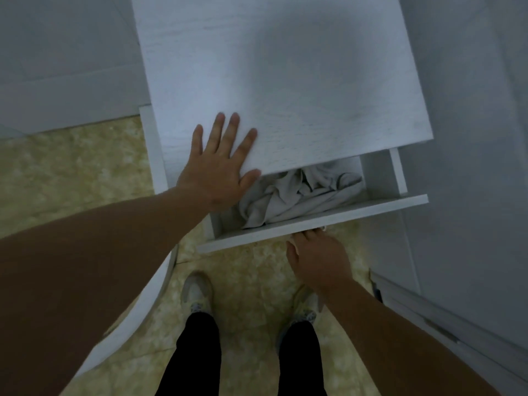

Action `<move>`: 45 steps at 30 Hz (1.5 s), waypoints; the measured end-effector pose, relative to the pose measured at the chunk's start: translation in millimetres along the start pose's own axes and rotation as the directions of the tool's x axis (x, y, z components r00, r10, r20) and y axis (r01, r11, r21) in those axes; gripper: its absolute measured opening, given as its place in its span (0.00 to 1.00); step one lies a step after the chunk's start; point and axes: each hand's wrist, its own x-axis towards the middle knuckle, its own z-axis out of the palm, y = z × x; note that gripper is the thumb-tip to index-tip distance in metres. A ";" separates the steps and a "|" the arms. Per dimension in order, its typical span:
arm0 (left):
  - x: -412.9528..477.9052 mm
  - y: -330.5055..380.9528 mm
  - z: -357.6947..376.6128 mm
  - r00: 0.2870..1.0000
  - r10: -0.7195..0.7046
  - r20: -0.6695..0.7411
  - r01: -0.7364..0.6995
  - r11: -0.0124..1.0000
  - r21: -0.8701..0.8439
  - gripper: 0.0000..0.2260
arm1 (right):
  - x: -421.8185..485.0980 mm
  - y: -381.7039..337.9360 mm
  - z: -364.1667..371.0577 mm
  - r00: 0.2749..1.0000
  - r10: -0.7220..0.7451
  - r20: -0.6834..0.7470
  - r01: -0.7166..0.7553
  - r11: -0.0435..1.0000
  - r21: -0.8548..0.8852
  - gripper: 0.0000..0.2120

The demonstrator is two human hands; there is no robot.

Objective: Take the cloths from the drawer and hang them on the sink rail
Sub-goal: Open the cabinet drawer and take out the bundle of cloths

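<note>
— Where are the cloths (300,192)?

— In the drawer (314,221), which stands pulled out from under the white cabinet top (285,81). They lie in a crumpled grey heap, reaching from the left part to the middle, partly tucked under the top's edge.

— And the hands?

— The left hand (220,170) lies flat on the near left corner of the top, fingers spread apart, holding nothing; its thumb hangs over the edge just above the heap. The right hand (317,258) is below the drawer front, fingers curled up behind its lower edge. Whether that grip is clamped on a handle I cannot tell; the front hides the fingertips.

— The floor (71,172)?

— Yellowish tile, with both shoes (197,292) planted just before the drawer
</note>
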 end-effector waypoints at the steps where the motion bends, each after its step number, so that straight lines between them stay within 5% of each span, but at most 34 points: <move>1: -11.8 3.1 2.8 1.000 0.012 0.003 -0.012 1.000 0.005 0.34 | -2.4 3.4 -11.0 0.992 -0.060 -0.107 0.061 0.998 0.006 0.12; 3: -38.2 10.7 9.3 1.000 0.011 -0.003 -0.011 1.000 -0.007 0.34 | -1.4 10.2 -32.1 0.960 -0.116 -0.255 0.124 0.992 0.015 0.11; 5: -61.8 22.8 15.8 1.000 -0.012 -0.027 0.010 0.997 -0.074 0.33 | 6.5 18.0 -49.3 0.964 -0.079 -0.253 0.094 0.994 0.050 0.14; 10: -79.0 70.2 23.6 0.987 0.126 -0.096 -0.139 0.979 -0.146 0.25 | 44.9 50.4 -64.4 0.965 0.105 0.241 -0.134 0.985 0.107 0.37; 13: -60.5 86.9 22.8 0.998 -0.036 -0.041 0.026 0.973 -0.227 0.25 | 73.0 75.1 -55.0 0.892 0.174 0.417 -0.232 0.968 0.092 0.50; 21: 8.1 88.7 71.4 0.952 -0.060 0.301 0.142 0.956 -0.258 0.57 | 113.9 97.2 3.3 0.769 0.118 0.628 -0.191 0.980 0.049 0.67; 27: 27.8 93.0 107.4 0.906 -0.002 0.423 0.118 0.961 -0.249 0.60 | 128.7 91.6 31.9 0.773 0.078 0.629 -0.126 0.991 0.033 0.62; 32: 28.5 104.5 112.6 0.968 0.019 0.248 0.053 0.959 -0.279 0.42 | 131.0 89.3 29.3 0.845 -0.006 0.535 -0.064 0.992 0.112 0.40; 38: 20.4 97.5 60.6 0.974 0.082 0.210 -0.033 0.974 -0.224 0.23 | 115.1 60.5 -21.1 0.906 -0.060 0.418 -0.017 0.984 0.178 0.23; 45: -29.8 75.4 -40.5 0.983 0.155 0.096 -0.122 0.952 -0.281 0.30 | 98.9 40.1 -129.2 0.906 -0.183 0.382 0.054 0.945 0.323 0.28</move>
